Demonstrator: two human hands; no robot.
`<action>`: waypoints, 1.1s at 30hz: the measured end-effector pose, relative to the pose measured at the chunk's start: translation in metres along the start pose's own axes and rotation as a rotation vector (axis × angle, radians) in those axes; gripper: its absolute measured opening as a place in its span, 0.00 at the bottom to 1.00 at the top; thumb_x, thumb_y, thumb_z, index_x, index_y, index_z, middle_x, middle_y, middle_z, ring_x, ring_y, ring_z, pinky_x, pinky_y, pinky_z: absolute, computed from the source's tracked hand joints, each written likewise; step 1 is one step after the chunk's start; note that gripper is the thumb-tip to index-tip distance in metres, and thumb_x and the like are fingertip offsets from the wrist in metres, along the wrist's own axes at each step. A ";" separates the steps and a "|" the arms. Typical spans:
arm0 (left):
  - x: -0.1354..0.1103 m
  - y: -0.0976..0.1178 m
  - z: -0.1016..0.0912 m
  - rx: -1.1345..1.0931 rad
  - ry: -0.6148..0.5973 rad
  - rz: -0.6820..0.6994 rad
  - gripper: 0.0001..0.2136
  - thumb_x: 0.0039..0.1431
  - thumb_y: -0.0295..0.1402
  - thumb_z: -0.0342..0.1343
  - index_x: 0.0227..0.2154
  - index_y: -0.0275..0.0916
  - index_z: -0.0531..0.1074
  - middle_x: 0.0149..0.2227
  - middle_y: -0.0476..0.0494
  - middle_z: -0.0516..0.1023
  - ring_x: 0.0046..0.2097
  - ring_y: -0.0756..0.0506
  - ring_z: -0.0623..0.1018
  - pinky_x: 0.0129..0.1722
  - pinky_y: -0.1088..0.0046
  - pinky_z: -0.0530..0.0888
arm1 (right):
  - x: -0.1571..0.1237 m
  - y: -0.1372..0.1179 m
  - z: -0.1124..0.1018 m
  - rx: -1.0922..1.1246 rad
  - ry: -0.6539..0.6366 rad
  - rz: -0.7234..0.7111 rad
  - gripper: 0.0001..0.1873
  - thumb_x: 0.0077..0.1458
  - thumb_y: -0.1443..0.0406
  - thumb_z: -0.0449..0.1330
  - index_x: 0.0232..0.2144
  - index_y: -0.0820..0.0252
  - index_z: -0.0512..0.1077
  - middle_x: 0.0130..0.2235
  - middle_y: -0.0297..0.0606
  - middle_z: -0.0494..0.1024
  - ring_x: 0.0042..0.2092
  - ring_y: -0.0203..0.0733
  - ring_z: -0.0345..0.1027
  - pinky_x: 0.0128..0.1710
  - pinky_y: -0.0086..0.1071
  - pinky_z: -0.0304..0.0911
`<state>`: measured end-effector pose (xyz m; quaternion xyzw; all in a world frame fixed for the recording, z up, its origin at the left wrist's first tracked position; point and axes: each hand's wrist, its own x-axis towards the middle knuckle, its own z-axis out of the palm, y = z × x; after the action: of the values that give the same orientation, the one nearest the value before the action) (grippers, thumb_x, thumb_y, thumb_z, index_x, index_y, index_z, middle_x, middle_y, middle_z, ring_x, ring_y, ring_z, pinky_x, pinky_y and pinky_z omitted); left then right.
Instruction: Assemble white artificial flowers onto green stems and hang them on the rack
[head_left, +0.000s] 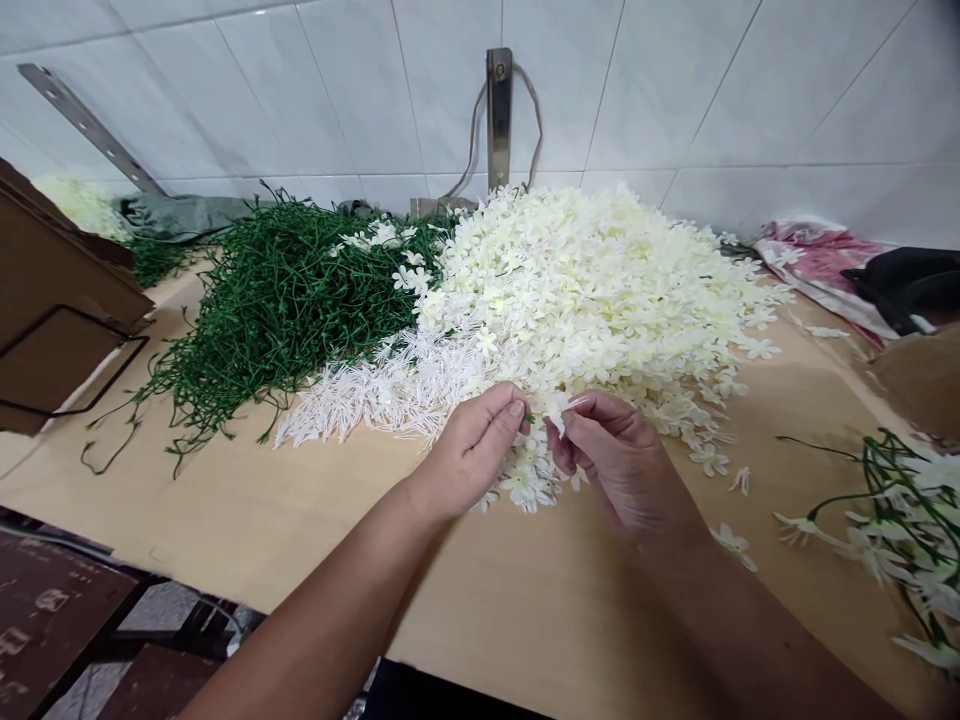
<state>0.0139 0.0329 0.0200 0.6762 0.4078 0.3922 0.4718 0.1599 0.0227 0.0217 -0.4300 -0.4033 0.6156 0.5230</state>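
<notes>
My left hand [480, 445] is closed around a green artificial stem [529, 419], whose tip pokes out past the thumb. Close beside it, my right hand [619, 455] pinches a white artificial flower [556, 408] between thumb and fingers. Whether stem and flower touch, I cannot tell. Behind both hands rises a big heap of cream-white flower heads [600, 290]. White thread-like stamens [382, 390] lie in a pile to its left. Farther left is a tangled mound of green stems [292, 300].
Assembled flowers on stems [892, 530] lie at the right edge of the wooden table [315, 540]. A brown box [60, 290] stands at the left. A metal bracket [499, 120] is fixed to the tiled wall. Pink-and-white cloth [817, 260] and a black item [911, 285] lie at the back right.
</notes>
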 end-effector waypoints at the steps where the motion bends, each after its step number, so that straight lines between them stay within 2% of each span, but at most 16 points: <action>1: 0.000 0.000 0.001 -0.016 -0.006 -0.018 0.12 0.60 0.39 0.42 0.25 0.37 0.61 0.24 0.50 0.60 0.28 0.52 0.61 0.29 0.76 0.61 | 0.000 0.000 0.000 0.013 -0.015 0.000 0.07 0.42 0.67 0.59 0.16 0.59 0.66 0.17 0.27 0.67 0.19 0.29 0.57 0.20 0.25 0.54; 4: 0.002 -0.002 0.004 -0.085 -0.029 -0.055 0.12 0.59 0.40 0.43 0.25 0.37 0.60 0.24 0.51 0.60 0.27 0.52 0.61 0.28 0.76 0.60 | 0.000 0.002 0.000 0.027 -0.048 0.003 0.07 0.43 0.67 0.60 0.17 0.59 0.66 0.17 0.27 0.67 0.20 0.28 0.57 0.21 0.25 0.53; 11: 0.003 -0.004 0.011 -0.269 -0.040 -0.115 0.13 0.57 0.42 0.46 0.24 0.38 0.59 0.22 0.52 0.58 0.25 0.53 0.59 0.26 0.76 0.58 | 0.000 0.004 -0.002 0.040 -0.025 0.002 0.07 0.43 0.68 0.59 0.17 0.59 0.66 0.17 0.27 0.67 0.20 0.28 0.56 0.21 0.25 0.52; 22: 0.006 -0.005 0.015 -0.417 -0.025 -0.135 0.15 0.55 0.44 0.48 0.23 0.37 0.58 0.19 0.55 0.56 0.22 0.55 0.55 0.22 0.78 0.53 | 0.001 0.007 -0.003 -0.045 0.009 -0.080 0.07 0.43 0.68 0.58 0.17 0.60 0.65 0.17 0.27 0.65 0.21 0.29 0.55 0.21 0.26 0.51; 25: 0.006 -0.004 0.015 -0.419 0.018 -0.152 0.16 0.53 0.45 0.50 0.22 0.37 0.58 0.19 0.55 0.56 0.22 0.55 0.55 0.22 0.78 0.53 | 0.001 0.007 -0.003 -0.076 0.017 -0.097 0.07 0.43 0.68 0.58 0.17 0.60 0.65 0.17 0.27 0.65 0.21 0.29 0.55 0.21 0.26 0.51; 33: 0.005 -0.008 0.015 -0.233 0.013 -0.083 0.15 0.57 0.42 0.45 0.21 0.37 0.58 0.21 0.54 0.56 0.24 0.54 0.57 0.24 0.77 0.56 | 0.001 0.006 0.000 -0.191 0.044 -0.157 0.06 0.42 0.67 0.58 0.17 0.59 0.64 0.16 0.26 0.62 0.20 0.29 0.54 0.20 0.25 0.52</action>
<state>0.0276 0.0343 0.0097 0.5969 0.3903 0.4212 0.5604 0.1583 0.0226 0.0163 -0.4585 -0.4810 0.5220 0.5347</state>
